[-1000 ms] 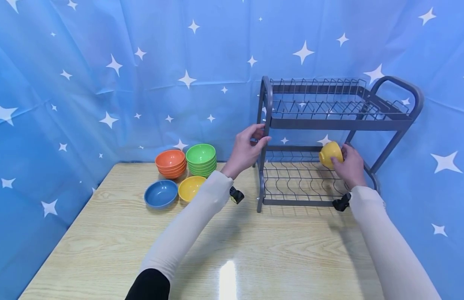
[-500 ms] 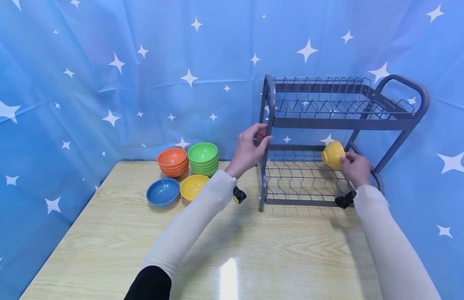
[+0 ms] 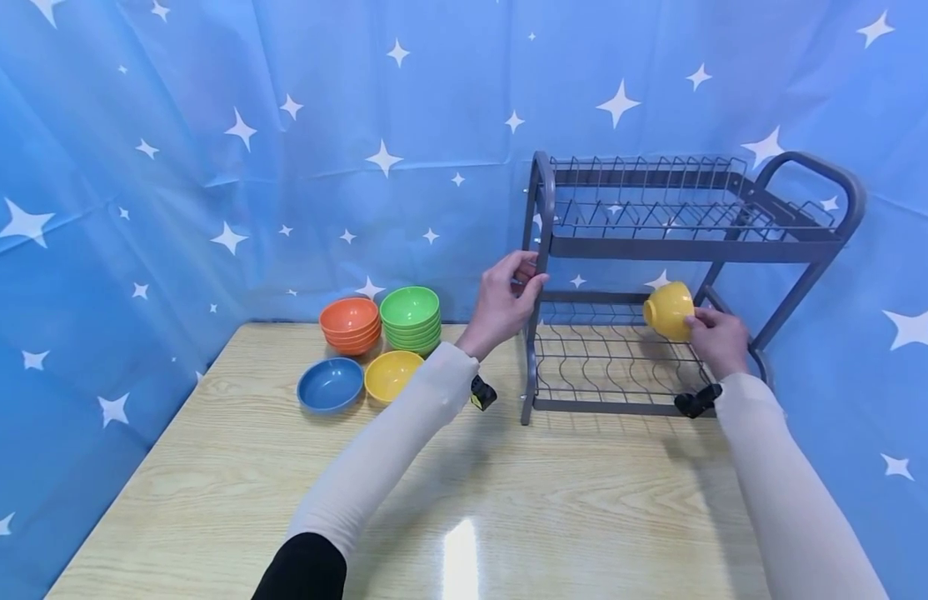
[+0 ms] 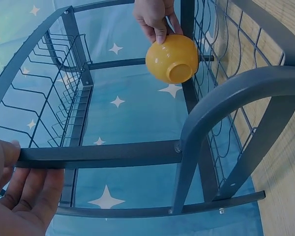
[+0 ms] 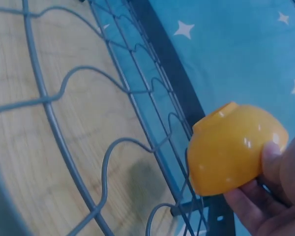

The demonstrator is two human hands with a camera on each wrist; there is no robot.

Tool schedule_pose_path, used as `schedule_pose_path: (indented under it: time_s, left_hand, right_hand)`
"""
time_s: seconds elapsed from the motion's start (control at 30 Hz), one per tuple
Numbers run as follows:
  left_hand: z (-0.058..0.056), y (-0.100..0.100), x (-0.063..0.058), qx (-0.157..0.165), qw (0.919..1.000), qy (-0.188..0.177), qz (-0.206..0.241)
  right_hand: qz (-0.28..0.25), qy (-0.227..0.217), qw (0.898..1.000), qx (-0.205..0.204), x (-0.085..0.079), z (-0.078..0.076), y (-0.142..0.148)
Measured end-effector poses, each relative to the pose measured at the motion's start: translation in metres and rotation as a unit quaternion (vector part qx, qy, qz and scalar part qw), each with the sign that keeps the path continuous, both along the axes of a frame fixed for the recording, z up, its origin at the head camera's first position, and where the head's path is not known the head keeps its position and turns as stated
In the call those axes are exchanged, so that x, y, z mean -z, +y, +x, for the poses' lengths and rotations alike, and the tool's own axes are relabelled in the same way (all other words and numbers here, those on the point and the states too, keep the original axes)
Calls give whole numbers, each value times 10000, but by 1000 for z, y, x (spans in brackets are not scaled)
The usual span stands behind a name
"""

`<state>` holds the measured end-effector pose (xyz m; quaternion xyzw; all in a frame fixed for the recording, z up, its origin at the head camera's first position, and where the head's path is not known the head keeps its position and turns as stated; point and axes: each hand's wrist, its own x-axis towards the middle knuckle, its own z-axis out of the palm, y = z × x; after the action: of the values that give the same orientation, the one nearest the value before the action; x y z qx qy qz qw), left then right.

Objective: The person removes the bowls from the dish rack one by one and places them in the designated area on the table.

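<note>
My right hand [image 3: 720,340] pinches a yellow bowl [image 3: 670,311] near its rim, thumb on one side and fingers on the other. The bowl is tipped on its side, with its foot facing left, at the lower wire tier [image 3: 610,367] of a grey two-tier dish rack [image 3: 681,247]. In the right wrist view the bowl [image 5: 233,150] is right at the tier's wires. My left hand [image 3: 501,302] grips the rack's left upright; the left wrist view has the thumb and fingers [image 4: 39,189] on opposite sides of that bar.
Left on the wooden table [image 3: 299,500] stand a stack of orange bowls [image 3: 349,325], a stack of green bowls [image 3: 411,319], a blue bowl [image 3: 330,386] and a yellow bowl [image 3: 392,374]. The upper wire tier [image 3: 659,200] spans above my right hand. A blue star-patterned curtain [image 3: 321,192] hangs behind.
My right hand has drawn back slightly to the right, its grip now nearer the bowl's rim. The bowl keeps nearly the same place at the rack. My left hand stays on the upright.
</note>
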<state>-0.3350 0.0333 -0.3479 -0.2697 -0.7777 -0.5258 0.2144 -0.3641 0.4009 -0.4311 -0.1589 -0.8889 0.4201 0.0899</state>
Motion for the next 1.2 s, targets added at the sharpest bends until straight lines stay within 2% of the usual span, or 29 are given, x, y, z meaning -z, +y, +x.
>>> schedule_pose_path:
  time_s: [0.5, 0.8, 1.03, 1.2]
  left_hand:
    - [0, 0, 1, -67, 10000, -15, -10]
    - [-1, 1, 1, -48, 10000, 26, -5]
    - [-1, 2, 1, -44, 10000, 50, 35]
    - [-1, 2, 1, -59, 10000, 14, -5]
  right_hand:
    - [121, 96, 9998, -117, 3, 5, -11]
    - [488, 332, 9982, -125, -10, 16, -34]
    - [905, 934, 9902, -510, -24, 31, -58]
    - [990, 1252, 9844, -735, -34, 42, -74]
